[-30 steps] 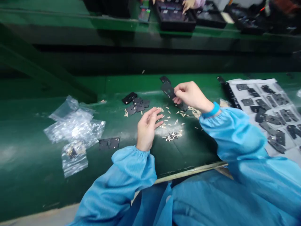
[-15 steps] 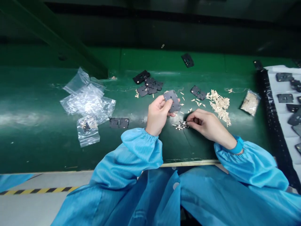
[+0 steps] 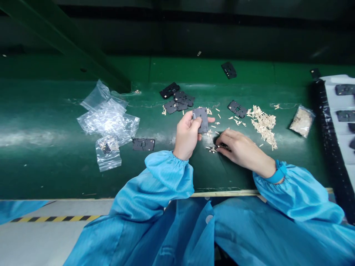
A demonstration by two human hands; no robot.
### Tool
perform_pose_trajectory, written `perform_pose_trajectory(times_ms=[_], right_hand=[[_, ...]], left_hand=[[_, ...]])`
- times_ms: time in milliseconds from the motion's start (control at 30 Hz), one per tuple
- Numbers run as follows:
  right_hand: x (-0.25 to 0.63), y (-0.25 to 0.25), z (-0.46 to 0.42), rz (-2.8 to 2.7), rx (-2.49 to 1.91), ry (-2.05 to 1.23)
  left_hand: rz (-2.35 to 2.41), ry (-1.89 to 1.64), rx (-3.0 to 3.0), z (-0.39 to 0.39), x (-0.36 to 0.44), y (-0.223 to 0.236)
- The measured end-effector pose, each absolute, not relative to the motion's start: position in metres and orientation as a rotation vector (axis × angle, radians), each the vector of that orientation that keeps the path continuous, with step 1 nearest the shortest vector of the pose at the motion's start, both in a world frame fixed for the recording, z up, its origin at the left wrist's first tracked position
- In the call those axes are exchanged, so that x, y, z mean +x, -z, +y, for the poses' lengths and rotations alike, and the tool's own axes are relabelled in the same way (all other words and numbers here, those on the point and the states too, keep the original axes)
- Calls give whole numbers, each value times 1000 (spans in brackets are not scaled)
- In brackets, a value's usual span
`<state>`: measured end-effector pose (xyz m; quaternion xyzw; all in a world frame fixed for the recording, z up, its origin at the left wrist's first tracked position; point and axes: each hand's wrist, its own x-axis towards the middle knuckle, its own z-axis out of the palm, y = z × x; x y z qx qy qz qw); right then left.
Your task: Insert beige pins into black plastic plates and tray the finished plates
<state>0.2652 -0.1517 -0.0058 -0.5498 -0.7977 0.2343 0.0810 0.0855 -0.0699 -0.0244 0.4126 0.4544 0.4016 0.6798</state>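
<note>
My left hand [image 3: 188, 133] grips a flat dark grey plastic plate [image 3: 203, 120] with small holes, thumb on its face and fingers behind. To its right, my right hand [image 3: 235, 147] is down at the green bench, thumb and fingertips pinched together over a small heap of black and pale bits [image 3: 213, 149]. Whatever sits between those fingertips is too small to name. Beyond the right hand lie a dark plate [image 3: 237, 109] with a cut-out and a pile of small cream-coloured strips [image 3: 263, 123]. Loose strips are scattered between the hands.
Several dark plates [image 3: 177, 99] overlap behind my left hand, and a single plate [image 3: 143, 144] lies left. Clear zip bags [image 3: 108, 120] are heaped farther left. At right are a filled bag [image 3: 302, 121] and a white tray [image 3: 331, 82] holding dark parts.
My left hand has turned the plate slightly more upright. The right hand has shifted a little left over the small heap, covering more of it. The view has swung slightly left.
</note>
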Motion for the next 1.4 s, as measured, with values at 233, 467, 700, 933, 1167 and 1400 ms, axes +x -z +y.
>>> perform_pose_trajectory(times_ms=[233, 467, 700, 933, 1167, 1400], right_hand=[[265, 7, -149, -2423, -1573, -590], [282, 7, -120, -1729, -1699, -1101], [282, 13, -128, -1975, -1556, -960], [276, 14, -131, -2136, -1477, -941], [287, 9, -131, -2034, -1586, -1113], [292, 19, -132, -1496, -1586, -1449]], left_hand=[[1013, -908, 947, -69, 85, 26], [985, -818, 996, -71, 86, 25], [1055, -795, 1147, -71, 85, 30], [1061, -811, 1167, -70, 84, 29], [1078, -775, 1200, -69, 83, 26], [904, -582, 1418, -74, 82, 26]])
